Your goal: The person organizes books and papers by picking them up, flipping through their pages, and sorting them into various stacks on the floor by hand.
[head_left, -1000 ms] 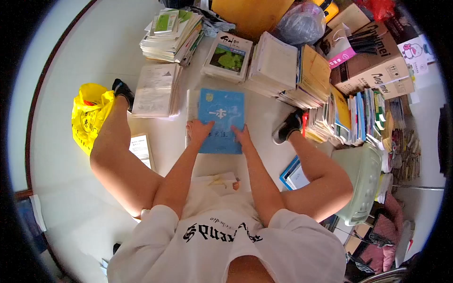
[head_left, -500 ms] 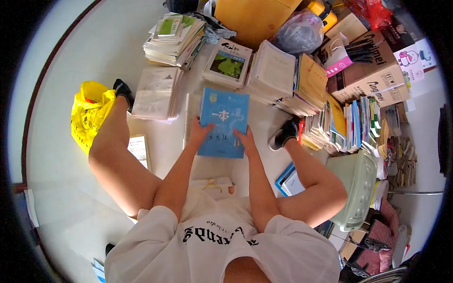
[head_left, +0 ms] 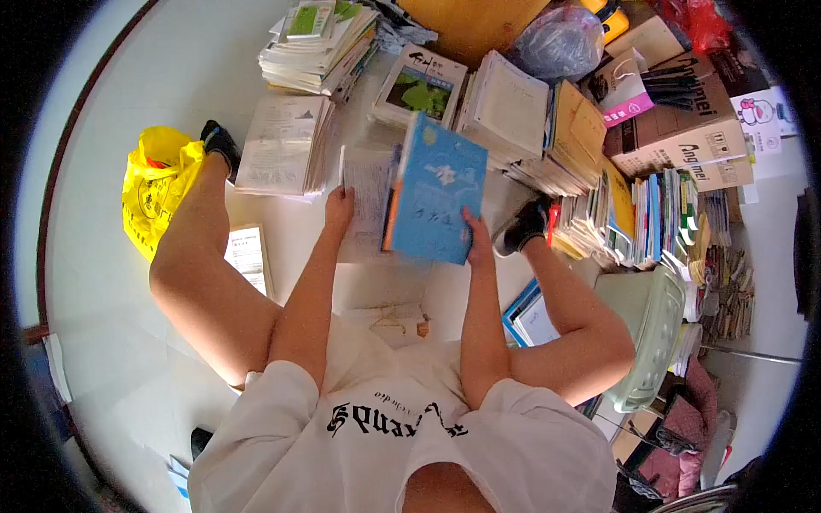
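Observation:
My right hand [head_left: 475,239] grips the lower right edge of a blue softcover book [head_left: 443,192], held tilted with its cover facing up. White characters and dark handwriting show on the cover, and an orange edge runs along its left side. At the left edge of a printed white booklet [head_left: 366,201], partly covered by the blue book, my left hand [head_left: 339,209] is closed. The booklet's pages look blurred. Ahead of my hands sits a stack of books with a green picture on top [head_left: 421,90], beside a white paper stack [head_left: 505,103].
At the left stand a paper pile [head_left: 282,145], a taller book pile [head_left: 312,51] and a yellow plastic bag [head_left: 158,192]. To the right are a row of upright books [head_left: 658,214], a cardboard box [head_left: 676,128] and a pale green bin [head_left: 641,333]. My legs flank the work area.
My left hand has left the blue book and moved to the printed booklet on the left. My right hand has shifted right with the blue book, which is now tilted.

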`<act>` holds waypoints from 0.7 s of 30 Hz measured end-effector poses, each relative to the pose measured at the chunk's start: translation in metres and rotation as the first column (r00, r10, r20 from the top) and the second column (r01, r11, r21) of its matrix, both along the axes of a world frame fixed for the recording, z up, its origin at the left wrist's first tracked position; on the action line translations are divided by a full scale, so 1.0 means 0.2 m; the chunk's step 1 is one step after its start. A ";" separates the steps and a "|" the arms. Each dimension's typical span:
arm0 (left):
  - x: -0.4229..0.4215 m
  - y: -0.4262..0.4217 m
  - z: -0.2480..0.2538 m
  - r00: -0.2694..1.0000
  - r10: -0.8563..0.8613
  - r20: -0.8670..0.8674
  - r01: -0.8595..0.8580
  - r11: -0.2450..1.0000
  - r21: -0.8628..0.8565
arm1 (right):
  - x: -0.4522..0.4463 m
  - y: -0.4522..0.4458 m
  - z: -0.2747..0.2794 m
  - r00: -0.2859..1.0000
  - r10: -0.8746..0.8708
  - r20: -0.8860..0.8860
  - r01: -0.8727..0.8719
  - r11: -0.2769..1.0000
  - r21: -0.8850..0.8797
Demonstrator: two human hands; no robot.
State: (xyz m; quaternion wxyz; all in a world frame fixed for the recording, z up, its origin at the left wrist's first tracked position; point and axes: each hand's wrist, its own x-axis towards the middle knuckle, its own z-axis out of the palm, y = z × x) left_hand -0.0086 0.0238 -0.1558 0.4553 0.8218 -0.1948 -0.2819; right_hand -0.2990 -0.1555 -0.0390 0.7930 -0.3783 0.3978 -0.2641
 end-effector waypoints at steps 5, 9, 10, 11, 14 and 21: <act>-0.01 0.00 0.04 0.995 -0.034 0.097 0.033 0.999 0.022 | -0.12 -0.13 -0.15 0.977 -0.103 0.186 0.093 0.994 0.062; 0.00 0.00 -0.01 0.999 -0.025 -0.037 0.025 1.000 -0.018 | -0.10 -0.13 -0.04 0.952 -0.228 0.204 0.192 0.964 0.183; 0.01 -0.01 -0.07 0.999 -0.024 -0.032 0.022 0.997 -0.068 | -0.10 -0.13 -0.04 0.954 -0.227 0.194 0.193 0.964 0.182; 0.02 -0.01 -0.12 0.999 -0.022 -0.029 0.019 0.993 -0.118 | -0.09 -0.13 -0.03 0.954 -0.230 0.191 0.196 0.963 0.185; 0.02 0.00 -0.09 0.974 -0.025 -0.223 -0.022 0.978 -0.207 | -0.08 -0.16 -0.08 0.911 -0.158 0.381 0.083 0.975 0.208; 0.29 0.03 0.04 0.781 0.155 -0.605 -0.488 0.756 -0.436 | -0.03 -0.08 -0.10 0.954 -0.116 0.275 0.064 0.980 0.190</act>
